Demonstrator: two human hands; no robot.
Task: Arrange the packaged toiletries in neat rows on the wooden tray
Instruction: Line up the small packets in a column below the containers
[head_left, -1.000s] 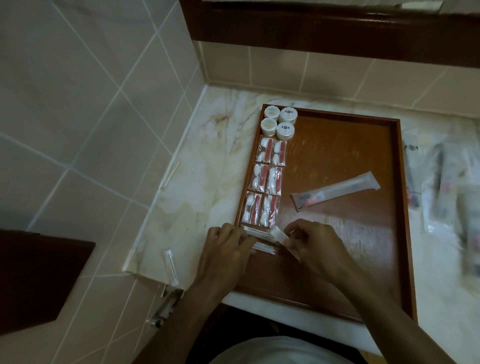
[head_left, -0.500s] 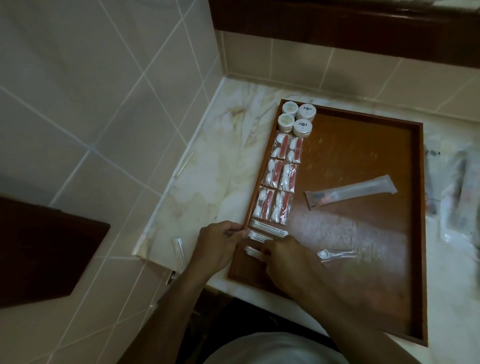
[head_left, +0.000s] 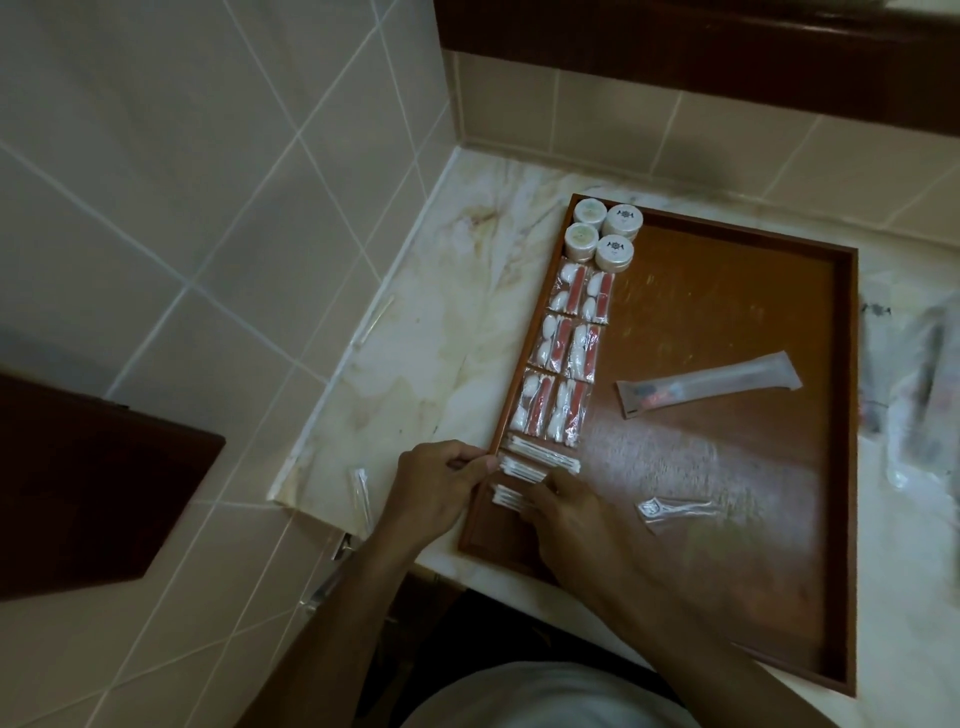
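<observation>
A wooden tray (head_left: 727, 322) lies on the marble table (head_left: 431, 332) in the corner of a tiled wall, filling the centre and right of the frame. Along the tray's left wall runs a neat column of toiletries: four small round jars (head_left: 605, 234) in a two-by-two block at the upper end, then six clear packets with white and red contents (head_left: 563, 358) in three pairs below them, then thin white packets of cotton swabs (head_left: 540, 457) laid crosswise at the lower end.

The left hand (head_left: 441, 488) sits at the tray's left edge, fingers curled, its fingertips pinching the left end of a swab packet. The right hand (head_left: 566, 499) lies on the tray just to the right, fingers bent down onto the lowest swab packets (head_left: 506, 497); whether it grips one or only presses on them cannot be told.

In the middle of the tray a long clear toothbrush packet (head_left: 709, 384) lies tilted, apart from the column. Lower, to the right of the right hand, lies a small clear sachet (head_left: 675, 509). On the table at the right edge of the frame, outside the tray, is a blurred heap of more clear packets (head_left: 919, 374). Left of the tray, near the table's lower left corner, one slim packet (head_left: 362, 493) lies alone.
</observation>
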